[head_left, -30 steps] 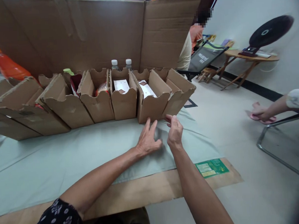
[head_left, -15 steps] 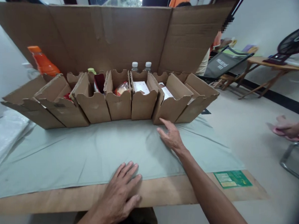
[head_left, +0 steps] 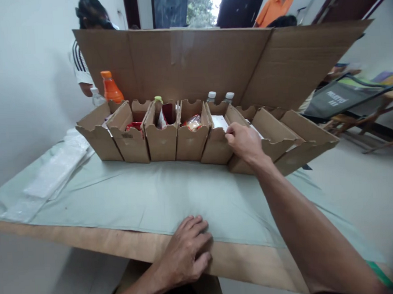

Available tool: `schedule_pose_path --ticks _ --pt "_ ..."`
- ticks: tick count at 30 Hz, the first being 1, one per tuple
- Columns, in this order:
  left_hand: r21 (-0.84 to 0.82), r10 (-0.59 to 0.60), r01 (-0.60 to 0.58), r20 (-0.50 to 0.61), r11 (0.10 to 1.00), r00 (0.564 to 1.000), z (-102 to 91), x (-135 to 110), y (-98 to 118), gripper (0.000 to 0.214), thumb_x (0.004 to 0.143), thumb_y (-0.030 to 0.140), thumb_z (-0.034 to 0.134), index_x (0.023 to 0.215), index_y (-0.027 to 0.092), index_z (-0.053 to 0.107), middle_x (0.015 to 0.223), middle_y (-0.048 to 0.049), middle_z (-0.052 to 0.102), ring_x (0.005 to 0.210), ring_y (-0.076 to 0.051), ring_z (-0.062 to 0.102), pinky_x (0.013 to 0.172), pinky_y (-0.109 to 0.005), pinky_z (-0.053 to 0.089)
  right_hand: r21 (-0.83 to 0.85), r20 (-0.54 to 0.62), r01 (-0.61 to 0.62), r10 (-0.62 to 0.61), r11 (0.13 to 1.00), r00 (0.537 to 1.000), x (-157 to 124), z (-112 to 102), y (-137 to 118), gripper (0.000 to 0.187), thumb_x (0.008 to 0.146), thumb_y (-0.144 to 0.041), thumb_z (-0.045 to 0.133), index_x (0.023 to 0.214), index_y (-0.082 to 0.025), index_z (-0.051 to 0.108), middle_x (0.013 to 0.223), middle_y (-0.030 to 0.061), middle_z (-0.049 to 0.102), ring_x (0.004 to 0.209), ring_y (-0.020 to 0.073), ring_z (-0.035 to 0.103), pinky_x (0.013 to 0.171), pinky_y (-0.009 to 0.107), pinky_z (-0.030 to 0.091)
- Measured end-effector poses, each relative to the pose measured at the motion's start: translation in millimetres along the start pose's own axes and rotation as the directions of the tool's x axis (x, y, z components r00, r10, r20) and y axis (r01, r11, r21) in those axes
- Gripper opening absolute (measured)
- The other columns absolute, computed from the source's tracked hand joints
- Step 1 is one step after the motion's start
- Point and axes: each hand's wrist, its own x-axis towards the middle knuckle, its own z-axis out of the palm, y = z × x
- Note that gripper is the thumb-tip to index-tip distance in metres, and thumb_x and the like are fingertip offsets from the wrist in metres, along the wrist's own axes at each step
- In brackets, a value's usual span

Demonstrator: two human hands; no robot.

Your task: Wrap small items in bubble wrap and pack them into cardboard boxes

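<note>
A row of several cardboard bins (head_left: 161, 142) stands at the back of the cloth-covered table. My right hand (head_left: 245, 140) is at the right part of the row, fingers curled at the top rim between two bins. What its fingers grip, if anything, is hidden behind the hand. Just left of its fingertips a white box (head_left: 219, 121) sits inside a bin. My left hand (head_left: 190, 248) lies open at the table's front edge, palm down and holding nothing. Other bins contain a clear-and-red packet (head_left: 194, 122) and a red packet (head_left: 134, 126).
A tall cardboard panel (head_left: 208, 58) rises behind the bins. Near it stand an orange bottle (head_left: 112, 90) and clear bottles with white caps (head_left: 229, 96). Clear plastic bags (head_left: 57, 165) lie on the left of the cloth (head_left: 146, 198). People are beyond the panel.
My right hand has risen from the cloth to the bin rims, its fingers closing. My left hand stays at the table edge. The view has swung left, so the bins appear further right.
</note>
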Motion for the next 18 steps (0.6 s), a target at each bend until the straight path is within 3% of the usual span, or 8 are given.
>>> schedule_pose_path --ticks 2,5,8,10,12,14,16,18 --pt "-0.051 0.011 -0.014 -0.056 0.999 0.998 0.9 0 -3 0.045 0.080 0.016 0.064 0.125 0.017 0.070 0.144 -0.0122 0.065 0.145 -0.032 0.050 0.125 -0.056 0.035 -0.043 -0.016 0.015 -0.016 0.999 1.000 -6 -4 -2 0.012 0.086 -0.030 0.065 0.081 -0.023 0.074 0.071 0.0078 0.071 0.072 0.0255 0.064 0.071 0.041 0.048" --pt "-0.124 0.021 -0.045 -0.190 0.991 0.982 5.3 -1 -9 0.041 0.080 0.014 0.063 0.119 0.018 0.072 0.138 -0.0133 0.068 0.139 -0.032 0.056 0.120 -0.056 0.043 -0.147 0.010 0.002 -0.001 0.989 1.000 -37 -26 -16 0.010 0.083 -0.026 0.066 0.084 -0.024 0.075 0.067 0.0058 0.070 0.067 0.0238 0.062 0.063 0.035 0.042" --pt "-0.206 -0.085 0.001 -0.399 0.979 0.913 10.4 -8 -17 0.039 0.086 0.015 0.060 0.123 0.018 0.069 0.141 -0.0162 0.065 0.135 -0.030 0.060 0.113 -0.053 0.051 -0.164 0.040 0.067 -0.061 0.984 0.997 -91 -66 -38 0.015 0.089 -0.027 0.059 0.091 -0.023 0.073 0.069 0.0042 0.071 0.062 0.0216 0.062 0.058 0.032 0.039" --pt "-0.240 -0.158 0.038 -0.502 0.970 0.850 11.2 -14 -22 0.042 0.089 0.016 0.059 0.131 0.020 0.064 0.146 -0.0166 0.061 0.137 -0.030 0.058 0.112 -0.052 0.052 -0.075 0.060 0.138 -0.133 0.988 0.989 -139 -98 -43 0.017 0.094 -0.031 0.056 0.089 -0.023 0.070 0.068 0.0025 0.070 0.057 0.0189 0.062 0.056 0.031 0.040" --pt "-0.252 -0.188 0.053 -0.550 0.966 0.814 8.3 -19 -25 0.048 0.090 0.018 0.060 0.138 0.022 0.059 0.151 -0.0156 0.056 0.141 -0.030 0.054 0.114 -0.053 0.050 0.076 0.108 0.184 -0.192 0.980 0.976 -190 -128 -32 0.018 0.098 -0.034 0.055 0.090 -0.025 0.068 0.073 0.0005 0.072 0.057 0.0164 0.065 0.057 0.030 0.046" --pt "-0.271 -0.203 0.055 -0.556 0.961 0.806 1.3 -19 -26 0.057 0.089 0.020 0.061 0.145 0.023 0.052 0.154 -0.0149 0.052 0.144 -0.031 0.050 0.116 -0.055 0.046 0.137 0.109 0.154 -0.169 0.979 0.980 -240 -153 -6 0.013 0.096 -0.040 0.061 0.097 -0.031 0.071 0.083 0.0014 0.076 0.065 0.0199 0.071 0.058 0.032 0.052" --pt "-0.312 -0.214 0.047 -0.530 0.949 0.821 -8.8 -11 -24 0.067 0.087 0.023 0.064 0.152 0.025 0.044 0.159 -0.0147 0.047 0.146 -0.033 0.047 0.119 -0.058 0.041 0.094 0.014 0.002 -0.004 0.996 1.000 -282 -169 28 0.018 0.095 -0.045 0.062 0.108 -0.038 0.072 0.094 0.0061 0.079 0.078 0.0271 0.075 0.064 0.039 0.057" --pt "-0.374 -0.223 0.029 -0.488 0.927 0.844 -19.2 4 -18 0.080 0.084 0.028 0.068 0.158 0.026 0.035 0.165 -0.0145 0.039 0.150 -0.036 0.041 0.122 -0.061 0.035 0.155 -0.048 -0.177 0.186 0.972 0.981 -314 -173 58 0.051 0.091 -0.051 0.066 0.140 -0.041 0.059 0.118 0.0116 0.077 0.091 0.0331 0.076 0.075 0.048 0.061"
